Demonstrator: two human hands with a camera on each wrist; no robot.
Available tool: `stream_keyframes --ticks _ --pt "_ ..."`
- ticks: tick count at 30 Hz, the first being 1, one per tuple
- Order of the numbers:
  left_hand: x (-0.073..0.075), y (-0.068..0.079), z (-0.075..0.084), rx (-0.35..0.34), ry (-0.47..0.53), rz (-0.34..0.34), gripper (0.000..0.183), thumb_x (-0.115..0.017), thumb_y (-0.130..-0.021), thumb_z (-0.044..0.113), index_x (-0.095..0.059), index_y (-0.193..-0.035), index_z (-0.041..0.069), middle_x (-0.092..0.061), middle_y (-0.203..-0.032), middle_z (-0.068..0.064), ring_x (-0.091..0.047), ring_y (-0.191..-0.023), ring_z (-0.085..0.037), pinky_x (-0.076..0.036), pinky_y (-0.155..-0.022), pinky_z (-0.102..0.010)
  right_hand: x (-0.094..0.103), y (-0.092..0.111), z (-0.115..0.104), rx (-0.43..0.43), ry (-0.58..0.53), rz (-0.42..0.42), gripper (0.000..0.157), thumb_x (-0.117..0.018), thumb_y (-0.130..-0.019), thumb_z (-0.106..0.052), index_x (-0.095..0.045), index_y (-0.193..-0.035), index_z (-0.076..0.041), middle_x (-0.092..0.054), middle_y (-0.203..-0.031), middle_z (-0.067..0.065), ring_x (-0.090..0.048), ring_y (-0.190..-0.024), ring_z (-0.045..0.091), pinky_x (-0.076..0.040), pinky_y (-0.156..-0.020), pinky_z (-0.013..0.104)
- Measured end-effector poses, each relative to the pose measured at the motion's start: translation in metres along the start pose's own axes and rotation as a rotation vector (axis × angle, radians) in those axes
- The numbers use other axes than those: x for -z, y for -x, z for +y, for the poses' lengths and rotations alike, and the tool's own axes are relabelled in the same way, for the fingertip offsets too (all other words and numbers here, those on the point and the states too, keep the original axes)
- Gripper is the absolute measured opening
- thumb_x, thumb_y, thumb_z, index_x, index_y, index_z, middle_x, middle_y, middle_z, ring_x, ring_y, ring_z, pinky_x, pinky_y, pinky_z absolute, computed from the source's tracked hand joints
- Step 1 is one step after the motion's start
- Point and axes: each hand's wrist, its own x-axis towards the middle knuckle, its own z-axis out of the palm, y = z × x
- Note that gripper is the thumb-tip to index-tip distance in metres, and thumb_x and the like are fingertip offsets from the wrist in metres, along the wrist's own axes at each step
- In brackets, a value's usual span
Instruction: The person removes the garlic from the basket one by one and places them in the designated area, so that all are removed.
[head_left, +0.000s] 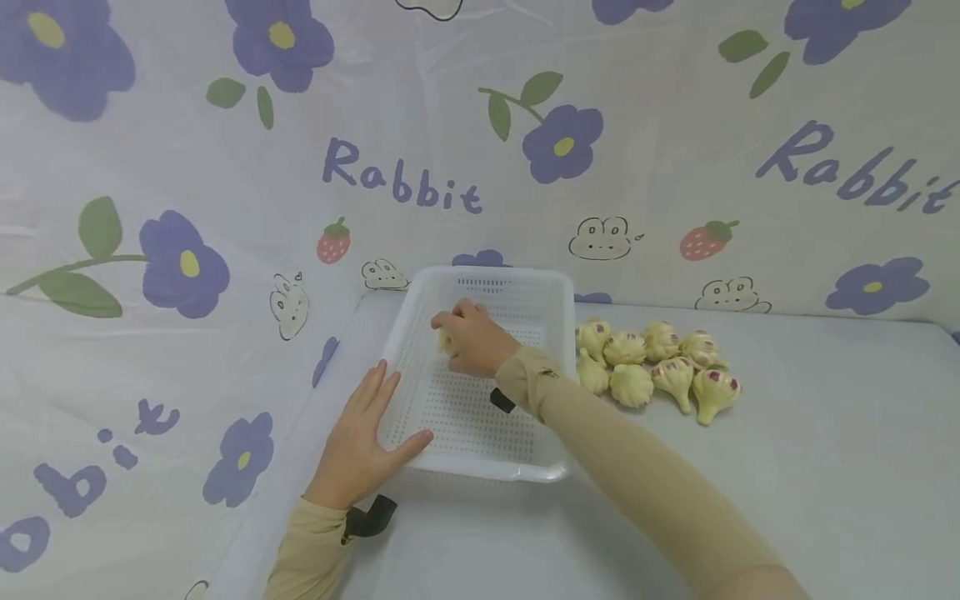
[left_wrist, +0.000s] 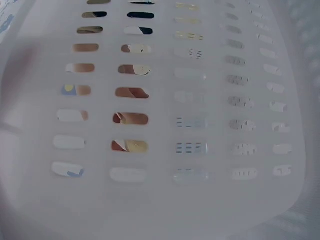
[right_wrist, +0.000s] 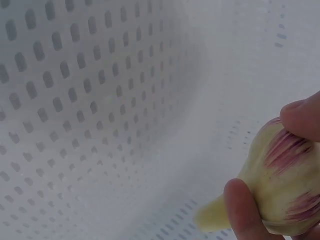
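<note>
My right hand [head_left: 480, 340] reaches into a white perforated plastic basket [head_left: 567, 333] and grips a garlic bulb [right_wrist: 277, 175]. In the right wrist view the bulb is pale yellow with purple streaks, its stem [right_wrist: 212, 215] pointing down-left, fingertips on its top and lower side. In the head view most of the bulb hides behind the fingers. My left hand [head_left: 360, 442] rests against the basket's near left rim, fingers straight along the outside and thumb over the edge. The left wrist view is filled by the slotted basket wall [left_wrist: 160, 200], with the hand and bulb glimpsed through its slots.
Right of the basket, several garlic bulbs [head_left: 632, 385] lie clustered on the white table [head_left: 825, 433], some with purple marks. A patterned cloth backdrop [head_left: 420, 100] rises behind the table and down its left side.
</note>
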Motion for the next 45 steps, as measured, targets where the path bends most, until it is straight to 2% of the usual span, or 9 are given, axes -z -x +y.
stream_keyframes --ticks 4,15,20,28,38,45 --pt "0.000 0.000 0.000 0.002 -0.003 -0.004 0.093 -0.079 -0.085 0.050 -0.044 -0.157 0.002 -0.031 -0.169 -0.018 -0.029 -0.156 -0.042 -0.031 -0.122 -0.064 0.008 0.010 -0.004 0.016 -0.049 0.021 0.059 -0.076 -0.086 0.000 -0.059 -0.141 -0.010 -0.053 -0.135 0.021 -0.054 -0.118 0.036 -0.055 -0.096 0.043" --pt "0.001 0.000 0.000 -0.002 0.008 -0.004 0.092 -0.081 -0.085 0.048 -0.044 -0.157 0.001 -0.031 -0.169 -0.019 -0.029 -0.156 -0.042 -0.032 -0.122 -0.064 0.021 0.030 -0.011 0.025 -0.085 0.077 0.059 -0.076 -0.087 -0.001 -0.060 -0.143 -0.012 -0.051 -0.139 0.019 -0.052 -0.120 0.033 -0.057 -0.093 0.039" --pt "0.001 0.000 0.001 -0.005 0.009 -0.002 0.092 -0.080 -0.085 0.047 -0.045 -0.156 0.001 -0.032 -0.169 -0.020 -0.030 -0.156 -0.042 -0.032 -0.122 -0.065 0.028 0.040 -0.017 0.042 -0.079 0.095 0.059 -0.073 -0.087 0.001 -0.060 -0.143 -0.012 -0.051 -0.140 0.018 -0.052 -0.119 0.032 -0.057 -0.091 0.037" --pt "0.000 0.000 0.000 0.007 0.016 -0.009 0.092 -0.079 -0.086 0.049 -0.044 -0.157 0.002 -0.031 -0.170 -0.018 -0.029 -0.157 -0.041 -0.031 -0.122 -0.065 0.042 0.057 -0.023 0.059 -0.052 0.129 0.057 -0.070 -0.088 0.002 -0.061 -0.142 -0.013 -0.053 -0.139 0.016 -0.053 -0.121 0.031 -0.058 -0.096 0.038" --pt "-0.003 -0.002 0.000 0.008 0.002 0.002 0.092 -0.080 -0.085 0.050 -0.045 -0.156 0.001 -0.033 -0.169 -0.018 -0.031 -0.155 -0.043 -0.031 -0.122 -0.064 0.056 0.086 -0.020 0.126 -0.048 0.224 0.056 -0.072 -0.087 0.002 -0.062 -0.141 -0.013 -0.055 -0.135 0.018 -0.053 -0.121 0.034 -0.057 -0.097 0.042" --pt "-0.004 -0.002 0.001 0.021 0.001 -0.001 0.093 -0.079 -0.085 0.051 -0.045 -0.157 0.002 -0.032 -0.169 -0.018 -0.029 -0.156 -0.042 -0.030 -0.123 -0.063 0.063 0.107 -0.011 0.182 -0.048 0.293 0.052 -0.073 -0.087 0.003 -0.064 -0.137 -0.010 -0.055 -0.131 0.019 -0.054 -0.116 0.034 -0.057 -0.094 0.041"
